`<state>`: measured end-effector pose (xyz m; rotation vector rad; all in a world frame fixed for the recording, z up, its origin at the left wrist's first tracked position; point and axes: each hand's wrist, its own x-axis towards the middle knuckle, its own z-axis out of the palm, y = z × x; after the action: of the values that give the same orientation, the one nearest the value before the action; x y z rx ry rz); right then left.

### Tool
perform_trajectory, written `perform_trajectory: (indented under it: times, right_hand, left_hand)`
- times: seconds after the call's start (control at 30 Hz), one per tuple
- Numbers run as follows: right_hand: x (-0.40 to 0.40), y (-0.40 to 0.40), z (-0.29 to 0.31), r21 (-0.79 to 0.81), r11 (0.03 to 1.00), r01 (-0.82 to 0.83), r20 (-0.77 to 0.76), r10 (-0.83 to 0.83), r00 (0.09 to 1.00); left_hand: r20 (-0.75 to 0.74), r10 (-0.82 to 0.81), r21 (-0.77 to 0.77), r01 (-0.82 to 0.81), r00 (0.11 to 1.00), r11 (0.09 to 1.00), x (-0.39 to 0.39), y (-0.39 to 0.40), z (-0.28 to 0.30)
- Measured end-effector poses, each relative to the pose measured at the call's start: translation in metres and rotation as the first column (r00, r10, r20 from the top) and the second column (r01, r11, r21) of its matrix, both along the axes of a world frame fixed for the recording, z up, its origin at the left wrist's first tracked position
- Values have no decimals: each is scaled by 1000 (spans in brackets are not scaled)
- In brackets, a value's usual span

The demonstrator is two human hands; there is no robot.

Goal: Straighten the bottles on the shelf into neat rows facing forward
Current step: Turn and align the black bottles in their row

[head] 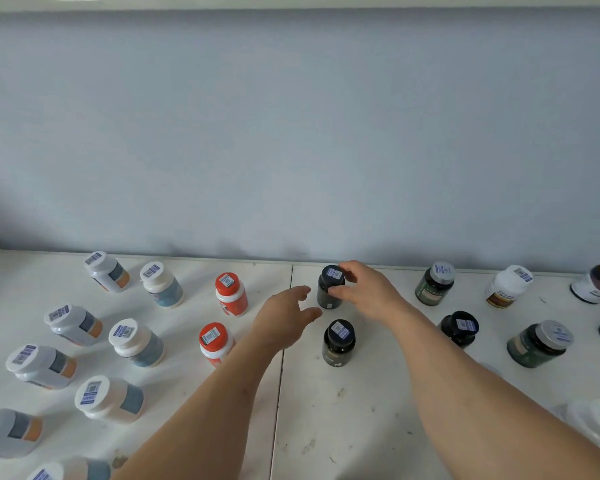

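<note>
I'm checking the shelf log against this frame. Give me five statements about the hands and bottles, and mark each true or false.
1. The right hand grips the rear black-capped dark bottle. True.
2. The left hand holds an orange-capped bottle. False: it is open and empty, beside the dark bottle.
3. Two orange-capped bottles stand one behind the other, left of the hands. True.
4. The front black-capped bottle lies on its side. False: it stands upright.
5. The bottle caps are bare. False: those visible carry barcode stickers.
</note>
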<state>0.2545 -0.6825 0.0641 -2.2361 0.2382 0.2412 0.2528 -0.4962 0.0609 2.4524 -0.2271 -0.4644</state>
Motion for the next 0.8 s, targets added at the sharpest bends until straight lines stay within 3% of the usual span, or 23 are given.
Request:
perform_trajectory:
  times: [0.17, 0.37, 0.8]
  right_hand:
    - [-1, -5, 14, 88, 995, 55, 55, -60, 997]
    - [-7, 1, 48, 198, 978, 68, 122, -93, 988]
    - [-9, 9, 65, 92, 991, 97, 149, -110, 983]
  left_hand:
    - [-130, 36, -208, -63, 991, 976, 5, -8, -2]
    - [-189, -28, -464, -65, 982, 883, 11, -12, 15]
    - [-404, -259, -546, -4, 877, 838, 27, 0, 26]
